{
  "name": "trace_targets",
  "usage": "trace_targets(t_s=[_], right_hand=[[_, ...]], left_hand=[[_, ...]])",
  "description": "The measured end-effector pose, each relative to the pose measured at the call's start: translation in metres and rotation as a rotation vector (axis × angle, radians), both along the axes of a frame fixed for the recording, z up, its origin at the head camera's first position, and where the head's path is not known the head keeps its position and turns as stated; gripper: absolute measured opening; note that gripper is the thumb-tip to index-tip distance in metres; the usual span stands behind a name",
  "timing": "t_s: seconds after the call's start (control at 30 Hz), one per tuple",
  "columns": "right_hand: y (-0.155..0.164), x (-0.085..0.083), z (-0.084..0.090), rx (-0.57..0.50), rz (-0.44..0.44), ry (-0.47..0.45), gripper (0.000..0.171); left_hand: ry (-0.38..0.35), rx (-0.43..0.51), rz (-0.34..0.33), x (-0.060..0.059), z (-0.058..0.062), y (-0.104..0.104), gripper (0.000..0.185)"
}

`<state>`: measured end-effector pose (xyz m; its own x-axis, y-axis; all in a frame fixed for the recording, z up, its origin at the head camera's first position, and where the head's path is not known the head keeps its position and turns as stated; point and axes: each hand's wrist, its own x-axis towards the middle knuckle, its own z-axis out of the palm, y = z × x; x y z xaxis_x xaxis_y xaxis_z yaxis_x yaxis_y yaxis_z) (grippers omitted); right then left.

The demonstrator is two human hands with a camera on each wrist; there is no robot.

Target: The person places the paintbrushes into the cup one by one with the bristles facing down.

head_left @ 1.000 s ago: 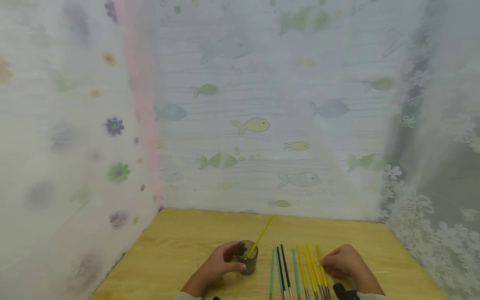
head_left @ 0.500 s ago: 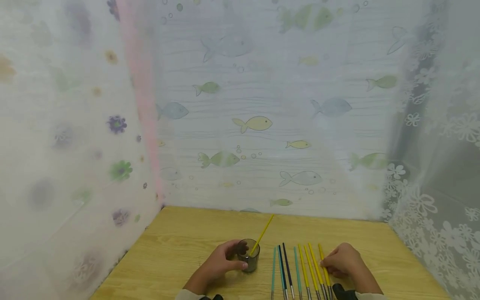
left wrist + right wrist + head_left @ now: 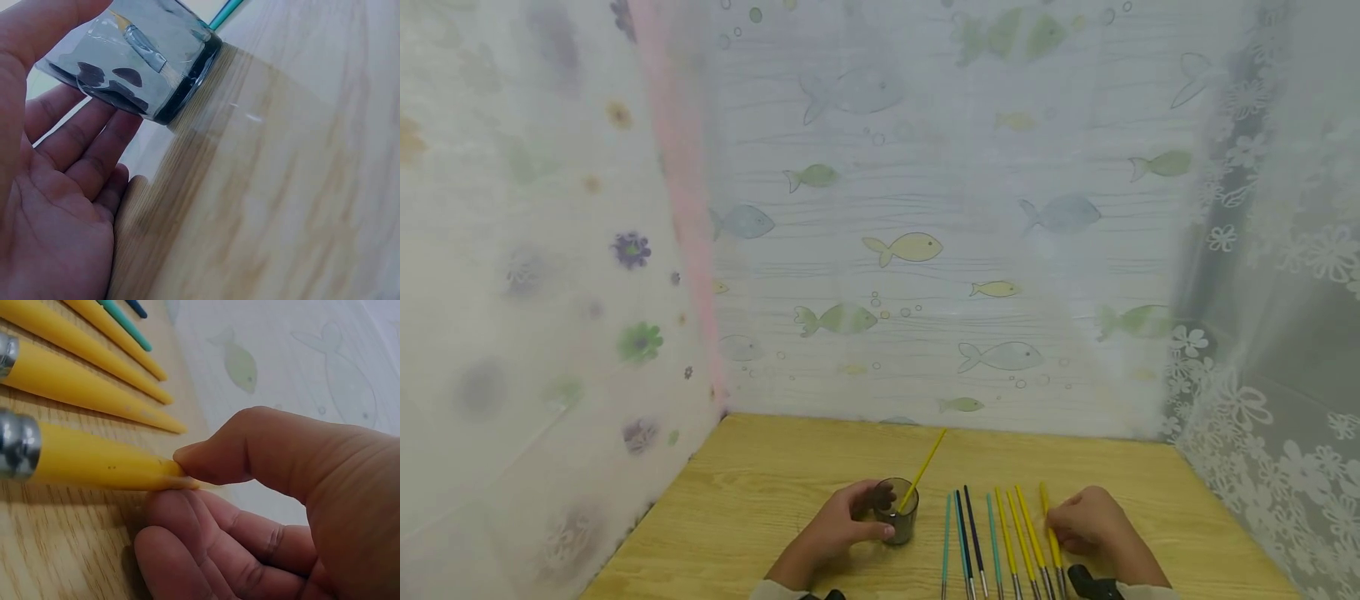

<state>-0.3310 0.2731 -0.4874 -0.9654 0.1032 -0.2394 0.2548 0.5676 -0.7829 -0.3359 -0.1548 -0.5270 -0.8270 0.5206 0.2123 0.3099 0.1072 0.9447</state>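
Thumb and fingers (image 3: 206, 456) of my right hand (image 3: 1086, 521) pinch the tapered end of the rightmost yellow paintbrush (image 3: 1049, 525), now angled out of its row a little; a moment ago it lay parallel with the others. Reads as the pick-up beginning. My left hand (image 3: 838, 529) stays curled round the dark glass cup (image 3: 897, 521) on the wooden table (image 3: 760, 483), one yellow brush (image 3: 922, 471) already leaning inside. Remaining brushes (image 3: 992, 537) lie side by side between hands.

A wooden table (image 3: 760, 492) sits enclosed by sheer curtains: a fish-print curtain (image 3: 917, 250) at the back, a flower-dotted curtain (image 3: 535, 292) on the left with a pink stripe (image 3: 673, 167), white floral lace (image 3: 1262, 400) on the right.
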Motion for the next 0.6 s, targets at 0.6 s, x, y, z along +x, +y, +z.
trace_targets(t_s=[0.6], right_hand=[[-0.006, -0.001, 0.015, -0.148, -0.065, 0.12, 0.033]], left_hand=[[-0.001, -0.006, 0.006, 0.001, 0.001, 0.0, 0.063]])
